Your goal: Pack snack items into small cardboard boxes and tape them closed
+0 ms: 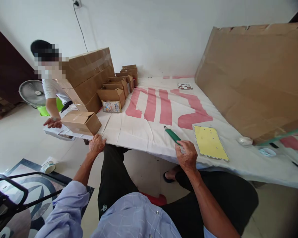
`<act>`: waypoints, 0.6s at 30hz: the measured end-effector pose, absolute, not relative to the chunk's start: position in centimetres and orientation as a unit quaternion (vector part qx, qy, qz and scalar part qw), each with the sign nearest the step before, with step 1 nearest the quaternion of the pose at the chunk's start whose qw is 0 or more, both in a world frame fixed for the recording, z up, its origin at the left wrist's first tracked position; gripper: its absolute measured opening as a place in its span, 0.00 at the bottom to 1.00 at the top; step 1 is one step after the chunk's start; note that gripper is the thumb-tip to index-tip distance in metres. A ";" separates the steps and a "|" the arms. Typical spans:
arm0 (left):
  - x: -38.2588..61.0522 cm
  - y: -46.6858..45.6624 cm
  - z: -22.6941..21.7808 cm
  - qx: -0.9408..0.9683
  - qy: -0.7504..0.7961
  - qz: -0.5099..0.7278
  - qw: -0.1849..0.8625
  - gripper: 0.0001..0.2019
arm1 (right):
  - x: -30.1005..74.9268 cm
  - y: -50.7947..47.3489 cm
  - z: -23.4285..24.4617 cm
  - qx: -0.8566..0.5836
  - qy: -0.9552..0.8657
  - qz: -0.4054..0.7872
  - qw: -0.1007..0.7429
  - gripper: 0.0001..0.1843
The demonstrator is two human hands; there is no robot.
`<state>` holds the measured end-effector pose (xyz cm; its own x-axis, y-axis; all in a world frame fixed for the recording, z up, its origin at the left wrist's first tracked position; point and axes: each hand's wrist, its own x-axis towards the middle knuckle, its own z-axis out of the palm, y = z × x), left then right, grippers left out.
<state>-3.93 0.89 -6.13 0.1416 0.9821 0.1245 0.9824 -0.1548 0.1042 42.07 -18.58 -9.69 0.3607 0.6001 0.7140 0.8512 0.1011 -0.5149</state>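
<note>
At the near edge of the cloth-covered table, my left hand (97,144) rests with its fingertips against the lower corner of a closed cardboard box (81,121); its thumb is apart and it grasps nothing. My right hand (187,155) is closed around the rear of a green utility knife (172,135), whose tip points away and to the left over the cloth. Just right of that hand lies a yellow sheet (210,142) with a wavy edge.
Several open cardboard boxes (111,94) stand in a row, with a printed snack bag (112,106) in front. Behind them are stacked cartons (89,74). A co-worker's hand (53,123) is by the closed box. A large cardboard carton (258,76) and tape roll (267,152) are right.
</note>
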 end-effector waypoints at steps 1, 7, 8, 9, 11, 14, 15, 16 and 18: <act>-3.9 0.8 -6.3 -0.755 -0.649 -0.093 0.008 0.17 | 42.7 -18.4 -9.6 -0.672 -0.549 -0.140 0.478 0.14; -2.1 0.0 -7.8 -0.788 -0.578 -0.211 0.033 0.14 | 44.9 -16.8 -10.1 -0.733 -0.561 -0.115 0.367 0.16; -1.7 0.0 -8.1 -0.798 -0.556 -0.229 0.027 0.14 | 44.9 -16.7 -10.2 -0.740 -0.562 -0.111 0.353 0.16; -1.1 0.1 -8.2 -0.808 -0.537 -0.244 0.019 0.14 | 44.8 -16.7 -10.3 -0.745 -0.564 -0.110 0.340 0.16; -0.2 0.5 -8.4 -0.822 -0.506 -0.262 0.003 0.14 | 44.7 -16.9 -10.4 -0.752 -0.567 -0.114 0.317 0.17; 1.0 1.4 -8.5 -0.834 -0.481 -0.269 -0.012 0.17 | 45.4 -17.7 -10.2 -0.771 -0.547 -0.146 0.292 0.19; 1.3 1.7 -8.6 -0.836 -0.477 -0.271 -0.013 0.18 | 45.9 -18.2 -10.1 -0.781 -0.534 -0.160 0.282 0.20; 1.5 1.9 -8.7 -0.837 -0.475 -0.272 -0.014 0.18 | 46.6 -18.6 -10.1 -0.792 -0.519 -0.173 0.270 0.21; 1.9 2.1 -9.1 -0.837 -0.473 -0.274 -0.018 0.19 | 48.3 -19.6 -10.0 -0.816 -0.492 -0.189 0.237 0.22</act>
